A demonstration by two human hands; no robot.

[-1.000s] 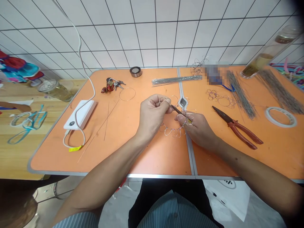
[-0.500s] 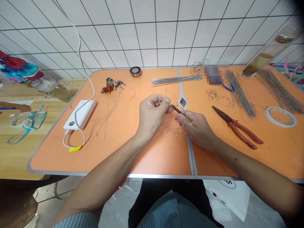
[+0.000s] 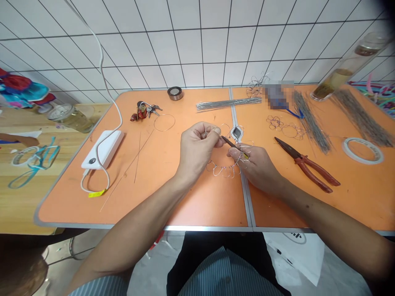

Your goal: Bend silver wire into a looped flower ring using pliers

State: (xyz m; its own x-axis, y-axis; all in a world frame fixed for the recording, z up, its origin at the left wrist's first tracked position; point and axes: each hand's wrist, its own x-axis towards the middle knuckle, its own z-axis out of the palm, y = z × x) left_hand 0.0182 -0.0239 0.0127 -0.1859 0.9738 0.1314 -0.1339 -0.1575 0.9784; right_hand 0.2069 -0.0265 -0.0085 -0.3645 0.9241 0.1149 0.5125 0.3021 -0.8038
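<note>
The left hand (image 3: 197,150) is pinching a looped wire ring (image 3: 224,167), thumb and fingers together; the right hand (image 3: 259,165) is clamping its fingers on a thin dark tool (image 3: 228,142).

My left grip (image 3: 197,146) hides part of the looped wire ring (image 3: 224,167); its wire there is too fine to trace. My right grip (image 3: 258,166) covers part of the slim tool (image 3: 228,142). Pixelation blurs a bluish item (image 3: 277,96); coloured strands (image 3: 375,96) run out of view.
</note>
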